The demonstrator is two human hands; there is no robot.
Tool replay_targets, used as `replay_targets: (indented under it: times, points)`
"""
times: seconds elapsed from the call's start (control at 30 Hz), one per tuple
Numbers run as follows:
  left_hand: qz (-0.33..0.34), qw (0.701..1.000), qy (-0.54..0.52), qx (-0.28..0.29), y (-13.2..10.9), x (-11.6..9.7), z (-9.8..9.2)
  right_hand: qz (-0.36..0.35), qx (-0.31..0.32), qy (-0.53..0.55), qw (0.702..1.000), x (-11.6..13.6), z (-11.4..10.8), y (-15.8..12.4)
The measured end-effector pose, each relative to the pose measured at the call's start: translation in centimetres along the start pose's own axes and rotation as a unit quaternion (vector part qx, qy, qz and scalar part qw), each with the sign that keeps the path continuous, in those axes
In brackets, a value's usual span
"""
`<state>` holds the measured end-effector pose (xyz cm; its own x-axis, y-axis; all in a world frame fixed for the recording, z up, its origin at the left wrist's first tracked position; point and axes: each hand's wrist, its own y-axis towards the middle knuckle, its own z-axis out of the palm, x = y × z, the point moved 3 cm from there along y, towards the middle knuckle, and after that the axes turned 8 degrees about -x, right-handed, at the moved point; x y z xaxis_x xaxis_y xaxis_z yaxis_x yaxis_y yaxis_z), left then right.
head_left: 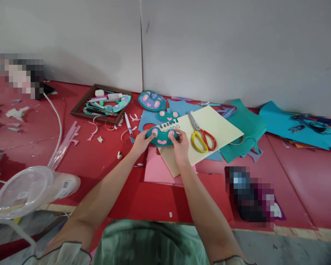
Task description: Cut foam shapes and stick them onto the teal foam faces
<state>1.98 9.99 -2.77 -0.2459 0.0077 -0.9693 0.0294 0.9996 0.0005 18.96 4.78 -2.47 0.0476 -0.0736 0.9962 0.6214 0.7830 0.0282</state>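
Observation:
A teal cutout point(162, 142) with pink ovals and a pink mouth shape is held up between both hands. My left hand point(141, 142) pinches its left end, and my right hand point(181, 144) pinches its right end. Just behind it lie a smaller teal piece point(168, 117) with pink spots and a larger teal and purple cutout point(152, 101). Under and right of the hands is a pale yellow sheet point(217, 123) with drawn outlines near its left side. Scissors point(200, 135) with one yellow and one red handle rest on that sheet. Pink sheets point(157, 169) lie beneath.
A brown tray point(81, 106) of pens and cutouts stands at back left. Clear tubes point(63, 145) and a plastic cup point(24, 191) are at left. Green foam point(246, 125) and a blue sheet point(276, 116) lie right. Paper scraps dot the red table point(99, 162); a grey wall rises behind.

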Motion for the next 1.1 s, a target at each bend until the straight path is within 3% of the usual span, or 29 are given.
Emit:
replay_targets:
  times: [0.63, 1.1]
  points:
    - [-0.001, 1.0, -0.004, -0.001, -0.1, -0.13, -0.04, 0.04, -0.011, -0.021, 0.999, -0.52, -0.14, 0.33]
    - [-0.021, 1.0, 0.004, -0.019, -0.46, -0.44, -0.18, 0.008, -0.008, -0.024, 1.0, -0.52, 0.09, 0.21]
